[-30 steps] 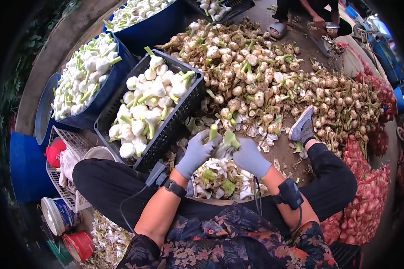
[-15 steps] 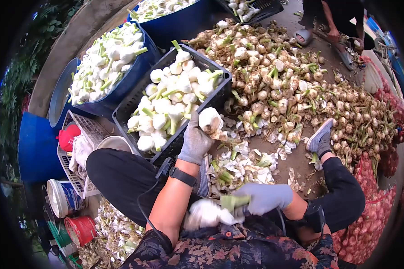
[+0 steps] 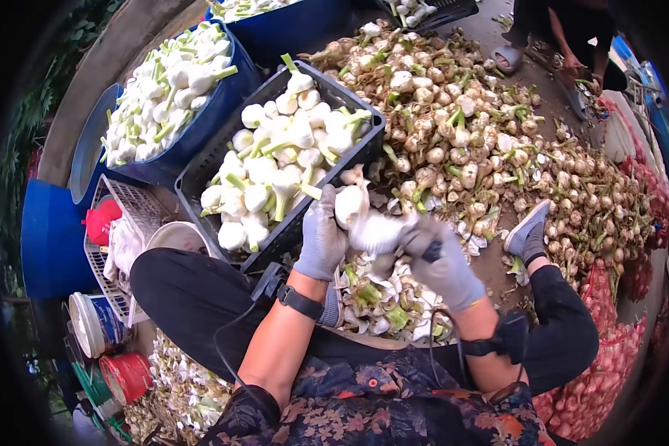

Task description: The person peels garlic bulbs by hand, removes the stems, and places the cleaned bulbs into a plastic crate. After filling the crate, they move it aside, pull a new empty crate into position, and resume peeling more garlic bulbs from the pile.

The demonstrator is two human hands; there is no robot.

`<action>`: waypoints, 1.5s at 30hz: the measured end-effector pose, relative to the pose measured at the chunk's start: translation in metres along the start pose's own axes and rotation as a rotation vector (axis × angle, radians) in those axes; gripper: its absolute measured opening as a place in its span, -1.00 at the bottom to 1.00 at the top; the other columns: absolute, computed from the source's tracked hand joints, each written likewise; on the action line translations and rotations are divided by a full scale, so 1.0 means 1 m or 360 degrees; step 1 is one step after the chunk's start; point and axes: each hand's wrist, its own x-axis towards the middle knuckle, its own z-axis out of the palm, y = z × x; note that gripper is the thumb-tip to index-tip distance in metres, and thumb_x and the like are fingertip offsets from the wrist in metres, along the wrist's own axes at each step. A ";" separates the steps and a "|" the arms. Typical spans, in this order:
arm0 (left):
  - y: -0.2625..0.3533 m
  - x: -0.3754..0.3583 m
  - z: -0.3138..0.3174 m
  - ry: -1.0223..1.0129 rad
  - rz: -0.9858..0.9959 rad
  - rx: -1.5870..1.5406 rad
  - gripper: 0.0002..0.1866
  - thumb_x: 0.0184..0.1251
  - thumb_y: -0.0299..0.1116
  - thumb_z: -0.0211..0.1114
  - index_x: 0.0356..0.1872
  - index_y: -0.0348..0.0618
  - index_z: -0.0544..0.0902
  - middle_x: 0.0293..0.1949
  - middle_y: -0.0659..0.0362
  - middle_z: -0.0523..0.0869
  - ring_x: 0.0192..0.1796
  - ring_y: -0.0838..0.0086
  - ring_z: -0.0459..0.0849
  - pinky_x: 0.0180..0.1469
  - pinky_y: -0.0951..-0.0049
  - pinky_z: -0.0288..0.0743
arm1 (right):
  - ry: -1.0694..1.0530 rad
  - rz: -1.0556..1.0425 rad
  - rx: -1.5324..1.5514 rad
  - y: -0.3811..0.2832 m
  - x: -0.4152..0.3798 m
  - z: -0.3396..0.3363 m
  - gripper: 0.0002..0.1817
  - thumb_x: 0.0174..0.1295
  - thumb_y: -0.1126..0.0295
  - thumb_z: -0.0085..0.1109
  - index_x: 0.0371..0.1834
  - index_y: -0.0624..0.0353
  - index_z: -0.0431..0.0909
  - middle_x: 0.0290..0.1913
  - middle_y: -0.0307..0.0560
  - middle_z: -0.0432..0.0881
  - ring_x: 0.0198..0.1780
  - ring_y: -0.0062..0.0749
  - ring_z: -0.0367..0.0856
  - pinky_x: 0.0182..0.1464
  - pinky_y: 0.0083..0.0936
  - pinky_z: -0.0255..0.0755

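My left hand (image 3: 322,239), in a grey work glove, is closed around a white garlic bulb (image 3: 348,206) with loose brownish skin at its upper end. Close to that bulb is my right hand (image 3: 442,271), also gloved and partly smeared by motion, its fingers curled. A blurred white thing (image 3: 379,233) and something dark show at its fingertips; I cannot tell what it grips. Just behind the left hand stands a black plastic crate (image 3: 275,239) holding cleaned garlic (image 3: 285,189). Beneath the hands lies a heap of peeled skins and cut stalks (image 3: 375,297).
Untrimmed garlic (image 3: 453,141) is piled ahead and to the right. Blue tubs (image 3: 223,89) of cleaned bulbs stand at left, near a white basket (image 3: 119,267) and buckets (image 3: 130,377). Red mesh sacks (image 3: 595,349) lie at right. Another person's hand (image 3: 572,65) shows at upper right.
My right hand has come up from my lap to beside the bulb in my left hand. The bulb's loose skin, hanging below before, now sits at its upper end.
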 end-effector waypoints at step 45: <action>0.018 -0.032 0.036 -0.0600 -0.0168 0.0729 -0.34 -0.05 -0.49 0.57 0.18 -0.25 0.56 -0.01 0.23 0.67 -0.04 0.67 0.58 0.06 0.58 0.51 | 0.0377 0.0799 -0.0142 0.038 -0.016 -0.014 -0.63 0.44 0.23 0.03 -0.29 0.41 0.52 -0.56 -0.11 0.56 -0.67 -0.56 0.47 -0.62 -0.61 0.36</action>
